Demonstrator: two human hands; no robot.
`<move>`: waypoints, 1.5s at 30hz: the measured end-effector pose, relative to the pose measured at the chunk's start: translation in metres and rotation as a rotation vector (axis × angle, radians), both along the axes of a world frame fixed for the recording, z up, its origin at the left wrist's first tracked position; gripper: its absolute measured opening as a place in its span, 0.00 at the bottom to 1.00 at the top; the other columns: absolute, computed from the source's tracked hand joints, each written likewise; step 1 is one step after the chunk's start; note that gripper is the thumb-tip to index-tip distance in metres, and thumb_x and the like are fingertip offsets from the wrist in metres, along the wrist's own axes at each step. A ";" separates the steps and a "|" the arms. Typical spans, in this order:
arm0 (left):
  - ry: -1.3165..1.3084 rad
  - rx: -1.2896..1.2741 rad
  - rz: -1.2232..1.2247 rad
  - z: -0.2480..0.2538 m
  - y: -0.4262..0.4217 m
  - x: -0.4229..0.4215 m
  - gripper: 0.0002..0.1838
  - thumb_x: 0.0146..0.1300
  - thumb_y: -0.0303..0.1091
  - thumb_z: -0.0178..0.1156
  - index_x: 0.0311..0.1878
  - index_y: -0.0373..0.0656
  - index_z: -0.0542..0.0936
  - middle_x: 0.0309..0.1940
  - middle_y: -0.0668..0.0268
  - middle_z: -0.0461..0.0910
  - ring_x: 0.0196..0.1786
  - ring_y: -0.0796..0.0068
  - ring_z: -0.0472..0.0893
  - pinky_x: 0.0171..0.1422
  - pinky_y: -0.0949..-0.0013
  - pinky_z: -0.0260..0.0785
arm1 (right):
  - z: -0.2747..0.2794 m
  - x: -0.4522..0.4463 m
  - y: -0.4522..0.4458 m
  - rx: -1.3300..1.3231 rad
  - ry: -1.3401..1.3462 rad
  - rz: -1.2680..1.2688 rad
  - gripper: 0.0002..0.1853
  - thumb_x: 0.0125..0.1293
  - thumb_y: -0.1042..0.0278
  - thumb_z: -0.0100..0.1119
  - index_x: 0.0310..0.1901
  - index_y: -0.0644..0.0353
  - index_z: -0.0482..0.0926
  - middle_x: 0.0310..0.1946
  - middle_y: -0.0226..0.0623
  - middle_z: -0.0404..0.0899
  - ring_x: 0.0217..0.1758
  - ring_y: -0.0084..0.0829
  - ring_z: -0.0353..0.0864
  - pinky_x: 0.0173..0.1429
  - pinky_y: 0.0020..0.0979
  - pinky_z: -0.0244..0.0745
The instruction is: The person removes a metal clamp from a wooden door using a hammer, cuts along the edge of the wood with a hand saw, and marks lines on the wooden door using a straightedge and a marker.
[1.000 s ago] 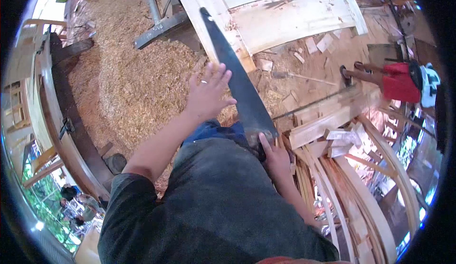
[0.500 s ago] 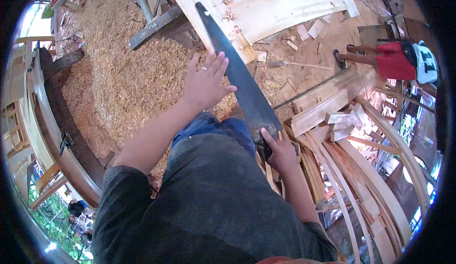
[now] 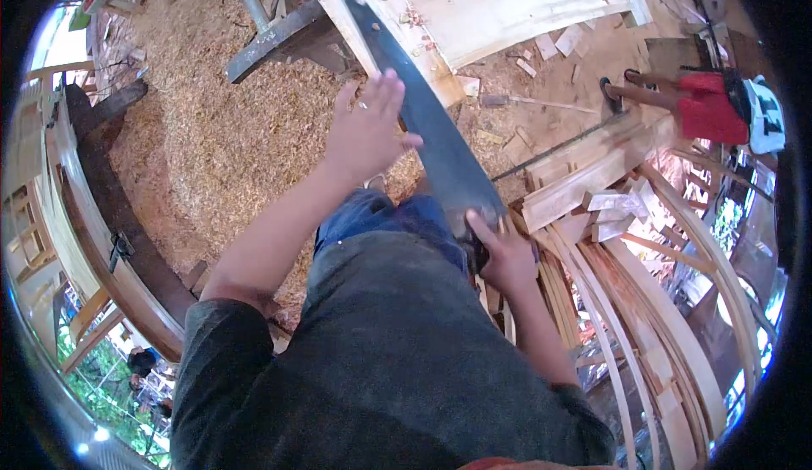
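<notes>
A long dark hand saw (image 3: 427,123) slants across the view, its narrow tip lying over the edge of a pale wooden panel (image 3: 524,5). My right hand (image 3: 507,258) is wrapped round the saw's handle, the index finger stretched along the blade's wide end. The handle is mostly hidden by that hand. My left hand (image 3: 368,127), with a ring on one finger, has its fingers spread beside the blade's left edge. Its fingertips are slightly blurred, and I cannot tell whether they touch the blade.
Wood shavings (image 3: 220,148) cover the ground. Curved timber (image 3: 668,343) and stacked boards (image 3: 584,182) lie at the right. A dark beam (image 3: 275,45) stands at upper left, a chisel-like tool (image 3: 516,103) lies beyond the panel. A person in red shorts (image 3: 715,108) stands at right.
The saw's tip has shifted slightly up and left over the panel. My left hand has lifted or turned a little, its fingers blurring. My right hand keeps its hold on the handle.
</notes>
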State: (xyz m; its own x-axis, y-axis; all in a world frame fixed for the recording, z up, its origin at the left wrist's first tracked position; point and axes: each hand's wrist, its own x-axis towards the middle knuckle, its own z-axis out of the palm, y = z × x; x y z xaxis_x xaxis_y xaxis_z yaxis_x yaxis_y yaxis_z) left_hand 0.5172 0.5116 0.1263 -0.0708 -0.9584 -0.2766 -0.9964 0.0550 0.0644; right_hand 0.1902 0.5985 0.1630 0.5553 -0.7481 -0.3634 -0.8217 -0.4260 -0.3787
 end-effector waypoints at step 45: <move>0.002 -0.122 -0.082 -0.013 -0.052 0.053 0.50 0.71 0.68 0.54 0.84 0.42 0.55 0.86 0.60 0.52 0.86 0.60 0.55 0.85 0.37 0.43 | -0.015 0.044 -0.047 -0.024 0.002 0.018 0.48 0.56 0.68 0.69 0.79 0.22 0.63 0.25 0.43 0.81 0.28 0.48 0.85 0.36 0.49 0.79</move>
